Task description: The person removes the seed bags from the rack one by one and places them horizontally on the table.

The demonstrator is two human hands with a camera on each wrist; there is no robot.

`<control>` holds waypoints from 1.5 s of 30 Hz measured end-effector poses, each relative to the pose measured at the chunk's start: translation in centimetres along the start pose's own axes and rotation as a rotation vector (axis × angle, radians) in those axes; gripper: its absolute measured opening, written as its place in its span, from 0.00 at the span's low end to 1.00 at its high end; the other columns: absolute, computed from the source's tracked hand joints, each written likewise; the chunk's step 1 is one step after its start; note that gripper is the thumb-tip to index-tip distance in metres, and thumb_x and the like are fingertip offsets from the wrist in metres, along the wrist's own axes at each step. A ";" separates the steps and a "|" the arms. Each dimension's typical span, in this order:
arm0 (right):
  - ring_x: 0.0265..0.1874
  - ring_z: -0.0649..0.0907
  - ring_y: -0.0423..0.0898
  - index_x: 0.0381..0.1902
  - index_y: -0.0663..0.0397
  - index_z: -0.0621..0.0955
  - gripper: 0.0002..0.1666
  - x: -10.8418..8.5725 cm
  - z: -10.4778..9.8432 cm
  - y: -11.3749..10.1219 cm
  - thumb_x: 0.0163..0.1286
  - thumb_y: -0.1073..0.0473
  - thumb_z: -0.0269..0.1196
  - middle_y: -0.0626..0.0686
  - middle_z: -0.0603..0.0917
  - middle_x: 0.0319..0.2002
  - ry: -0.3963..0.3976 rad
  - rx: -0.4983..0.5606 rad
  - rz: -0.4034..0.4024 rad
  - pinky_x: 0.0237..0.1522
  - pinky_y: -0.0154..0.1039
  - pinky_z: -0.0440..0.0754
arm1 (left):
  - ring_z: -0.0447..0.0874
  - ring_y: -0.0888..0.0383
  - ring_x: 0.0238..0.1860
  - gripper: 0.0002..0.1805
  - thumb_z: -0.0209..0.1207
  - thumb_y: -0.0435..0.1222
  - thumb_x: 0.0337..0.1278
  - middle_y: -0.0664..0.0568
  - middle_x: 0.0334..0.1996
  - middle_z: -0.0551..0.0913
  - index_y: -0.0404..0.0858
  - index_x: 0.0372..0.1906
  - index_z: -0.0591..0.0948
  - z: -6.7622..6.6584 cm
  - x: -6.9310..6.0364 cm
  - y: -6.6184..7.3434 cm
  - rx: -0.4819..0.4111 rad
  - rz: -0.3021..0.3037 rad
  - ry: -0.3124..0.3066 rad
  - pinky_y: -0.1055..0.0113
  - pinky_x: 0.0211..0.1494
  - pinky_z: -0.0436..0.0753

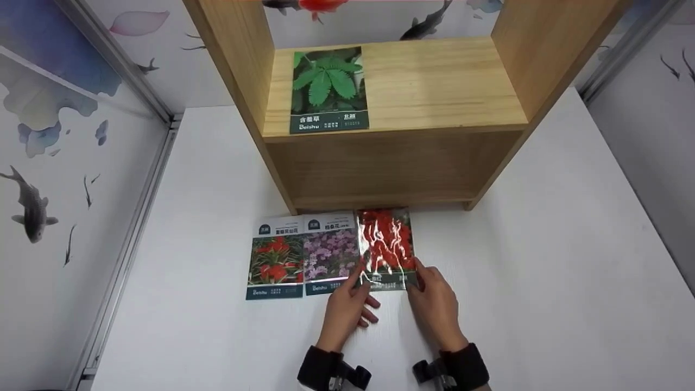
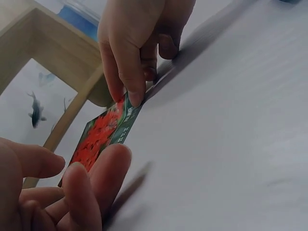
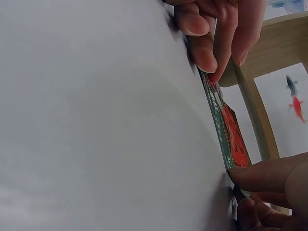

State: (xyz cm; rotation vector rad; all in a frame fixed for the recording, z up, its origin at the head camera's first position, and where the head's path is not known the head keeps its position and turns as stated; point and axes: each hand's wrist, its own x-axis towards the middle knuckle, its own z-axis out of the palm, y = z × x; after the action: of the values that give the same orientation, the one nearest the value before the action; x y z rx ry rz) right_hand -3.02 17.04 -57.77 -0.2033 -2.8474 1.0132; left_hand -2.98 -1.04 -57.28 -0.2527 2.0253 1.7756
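In the head view a glossy seed packet with red flowers (image 1: pixel 386 239) lies on the white table, the rightmost in a row of three. My left hand (image 1: pixel 347 309) holds its lower left corner between thumb and index finger, the other fingers loosely bent below. At the lower right corner my right hand (image 1: pixel 437 304) pinches the packet; the right wrist view shows the right thumb (image 3: pixel 255 175) on its face. Directly left stand the purple-flower packet (image 1: pixel 331 252) and then another red-flower packet (image 1: pixel 276 260). The fingers partly cover the packet's lower corners.
A wooden shelf unit (image 1: pixel 388 168) stands just behind the row. On its upper board (image 1: pixel 440 81) lies a green-leaf packet (image 1: pixel 328 81). White side walls printed with fish (image 1: pixel 32 209) border the white table (image 1: pixel 554 244).
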 end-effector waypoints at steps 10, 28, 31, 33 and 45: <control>0.24 0.70 0.42 0.56 0.56 0.74 0.31 0.0 0.0 -0.1 0.51 0.66 0.66 0.51 0.74 0.34 0.001 0.031 0.014 0.21 0.36 0.67 | 0.81 0.50 0.18 0.28 0.49 0.49 0.61 0.47 0.24 0.82 0.62 0.65 0.57 -0.1 0.0 0.1 -0.023 -0.002 -0.022 0.63 0.17 0.78; 0.23 0.70 0.41 0.54 0.57 0.76 0.28 -0.2 0.1 0.0 0.51 0.63 0.66 0.53 0.73 0.42 0.003 0.038 0.018 0.19 0.36 0.66 | 0.82 0.53 0.18 0.31 0.49 0.49 0.60 0.49 0.23 0.82 0.54 0.67 0.56 -0.1 -0.3 0.0 -0.001 0.008 -0.004 0.64 0.17 0.78; 0.23 0.70 0.41 0.53 0.57 0.76 0.28 -0.2 0.0 0.1 0.52 0.63 0.66 0.53 0.73 0.41 0.002 0.048 0.019 0.20 0.36 0.66 | 0.82 0.53 0.19 0.31 0.49 0.49 0.61 0.49 0.23 0.83 0.54 0.68 0.55 0.0 -0.3 0.0 -0.004 0.001 -0.002 0.64 0.18 0.78; 0.23 0.70 0.42 0.54 0.56 0.76 0.27 -0.2 -0.1 0.1 0.52 0.63 0.65 0.53 0.72 0.41 -0.003 0.061 0.028 0.21 0.36 0.66 | 0.82 0.53 0.19 0.31 0.49 0.49 0.61 0.49 0.23 0.83 0.54 0.68 0.56 0.0 -0.3 -0.1 -0.006 0.001 0.005 0.64 0.18 0.78; 0.29 0.71 0.43 0.55 0.49 0.75 0.23 0.2 -0.7 0.3 0.60 0.57 0.61 0.50 0.71 0.40 -0.064 0.169 0.131 0.28 0.37 0.68 | 0.82 0.53 0.20 0.30 0.48 0.48 0.61 0.50 0.26 0.83 0.54 0.68 0.55 0.0 -0.3 0.0 -0.029 -0.007 -0.005 0.63 0.19 0.79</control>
State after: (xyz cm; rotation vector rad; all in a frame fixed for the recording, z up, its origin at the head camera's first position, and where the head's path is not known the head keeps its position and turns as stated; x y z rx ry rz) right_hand -3.08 17.77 -57.40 -0.3520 -2.8160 1.3021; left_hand -2.74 -1.08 -57.22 -0.2633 1.9939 1.8014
